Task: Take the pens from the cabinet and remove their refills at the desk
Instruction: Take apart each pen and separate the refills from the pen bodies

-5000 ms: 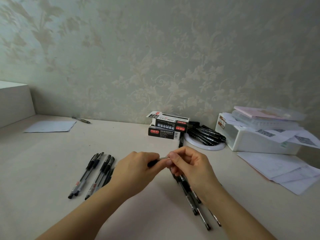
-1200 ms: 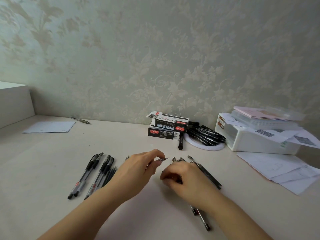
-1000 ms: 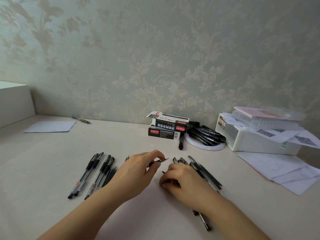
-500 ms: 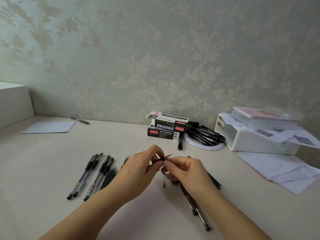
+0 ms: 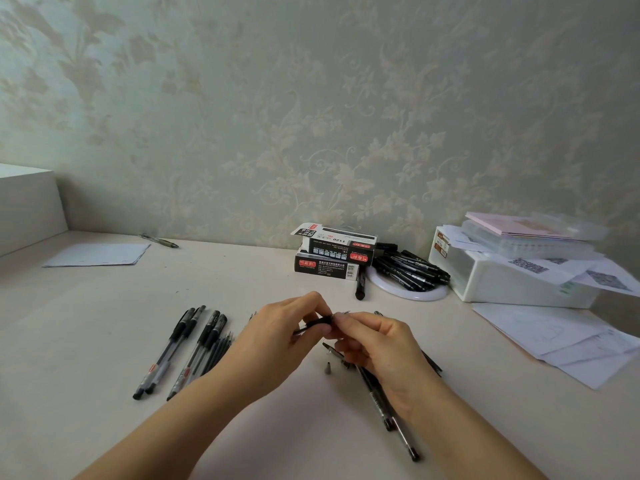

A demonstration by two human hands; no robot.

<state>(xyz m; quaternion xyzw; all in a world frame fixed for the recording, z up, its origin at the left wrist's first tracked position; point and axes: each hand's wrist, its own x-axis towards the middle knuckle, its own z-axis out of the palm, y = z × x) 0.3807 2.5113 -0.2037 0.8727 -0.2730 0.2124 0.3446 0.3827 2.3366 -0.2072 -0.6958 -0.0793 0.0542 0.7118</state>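
While both hands pinch one pen [image 5: 313,323], left hand [image 5: 277,336] and right hand [image 5: 372,344] seem mid-disassembly; next, draw the refill out rightward.

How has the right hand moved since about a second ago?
Yes. The right hand was down on the pens lying on the desk; it has lifted and come left to meet the left hand at the pen.

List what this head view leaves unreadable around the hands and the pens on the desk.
- Black pen pinched between the left hand and right hand: fingers cover most of it, so whether the refill is out is unclear.
- Loose pens under the right hand: wrist hides their upper ends and count.
- Small grey tip piece on the cream desk: too small to identify.
- Print on the black pen boxes: too small.
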